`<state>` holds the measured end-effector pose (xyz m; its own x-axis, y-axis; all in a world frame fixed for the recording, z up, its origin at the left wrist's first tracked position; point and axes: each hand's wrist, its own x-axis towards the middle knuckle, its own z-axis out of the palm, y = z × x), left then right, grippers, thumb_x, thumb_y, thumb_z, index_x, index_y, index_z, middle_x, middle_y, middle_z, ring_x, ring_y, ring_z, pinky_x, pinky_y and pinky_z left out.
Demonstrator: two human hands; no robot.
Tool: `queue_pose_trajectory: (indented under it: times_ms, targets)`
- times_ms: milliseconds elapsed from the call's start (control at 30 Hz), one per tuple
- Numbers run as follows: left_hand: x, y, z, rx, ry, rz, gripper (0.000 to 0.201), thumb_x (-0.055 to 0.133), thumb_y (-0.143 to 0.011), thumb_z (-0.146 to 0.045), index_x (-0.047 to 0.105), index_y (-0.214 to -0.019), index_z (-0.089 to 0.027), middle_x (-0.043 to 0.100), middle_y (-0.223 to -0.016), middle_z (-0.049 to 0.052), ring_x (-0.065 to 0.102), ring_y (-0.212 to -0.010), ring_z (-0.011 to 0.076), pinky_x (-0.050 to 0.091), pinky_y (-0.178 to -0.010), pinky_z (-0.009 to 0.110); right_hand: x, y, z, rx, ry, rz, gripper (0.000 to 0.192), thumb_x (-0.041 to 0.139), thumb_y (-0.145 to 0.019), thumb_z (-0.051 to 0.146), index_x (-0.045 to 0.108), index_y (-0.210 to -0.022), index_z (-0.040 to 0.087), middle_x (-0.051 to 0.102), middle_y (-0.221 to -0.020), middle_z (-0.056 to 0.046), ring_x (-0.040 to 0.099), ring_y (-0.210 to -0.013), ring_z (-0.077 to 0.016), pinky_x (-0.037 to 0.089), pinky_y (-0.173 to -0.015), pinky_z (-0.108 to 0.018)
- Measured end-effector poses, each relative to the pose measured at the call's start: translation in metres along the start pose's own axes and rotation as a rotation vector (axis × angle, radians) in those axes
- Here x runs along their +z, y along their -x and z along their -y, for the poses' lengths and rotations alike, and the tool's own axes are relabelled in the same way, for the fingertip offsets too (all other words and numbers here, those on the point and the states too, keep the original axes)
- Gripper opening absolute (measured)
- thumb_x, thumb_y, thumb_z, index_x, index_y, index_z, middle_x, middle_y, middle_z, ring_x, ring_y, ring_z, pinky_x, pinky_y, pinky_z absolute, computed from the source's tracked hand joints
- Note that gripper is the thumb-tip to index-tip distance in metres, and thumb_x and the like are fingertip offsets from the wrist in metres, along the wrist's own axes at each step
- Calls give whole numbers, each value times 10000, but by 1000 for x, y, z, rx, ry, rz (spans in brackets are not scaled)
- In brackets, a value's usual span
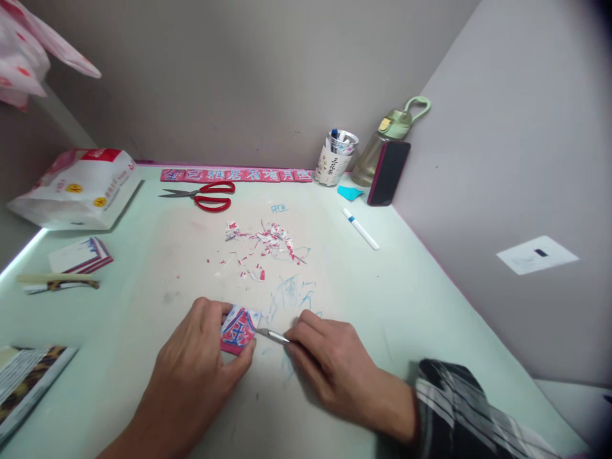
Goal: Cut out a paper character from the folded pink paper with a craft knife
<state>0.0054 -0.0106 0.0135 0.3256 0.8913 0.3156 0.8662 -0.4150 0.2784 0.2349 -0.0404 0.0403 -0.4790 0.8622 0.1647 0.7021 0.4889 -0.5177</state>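
Note:
My left hand (201, 363) grips a small square block (239, 330) between thumb and fingers, low in the middle of the view. Its face is red and white, with a blue-outlined character on it. From the right, my right hand (335, 360) pinches a craft knife (273, 335) like a pen. The knife's silver tip meets the block's right edge or lies just beside it. Beyond my hands, red and white shavings (275, 241) are scattered on the beige work surface (182, 255).
Red-handled scissors (213, 196) lie before a row of carved red blocks (236, 175) at the back. A pen jar (335, 159), green bottle (375, 150), phone (389, 173) and white marker (361, 229) stand or lie right. On the left are a paper bag (76, 191) and stacked cards (79, 256).

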Motion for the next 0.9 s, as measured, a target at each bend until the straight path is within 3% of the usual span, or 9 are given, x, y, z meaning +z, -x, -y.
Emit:
queue_pose_trajectory:
  times_ms: [500,900]
  targets:
    - [2,-1,0,45,-33,-57,207,514,-924,-336,483,-1062,-185,522,-895,15,624,-764,207,452,-648,349,5,3,8,36,85,15,227,384,-1036,168,592,-943,166,577,-845,-36,498,-648,-165,331,-588,-313]
    - [2,1,0,24,-41,-41,210,508,-921,-355,483,-1054,-195,533,-887,19,630,-767,212,466,-661,361,12,5,11,46,233,65,109,474,-947,113,498,-917,215,581,-883,-27,440,-617,-162,247,-565,-334]
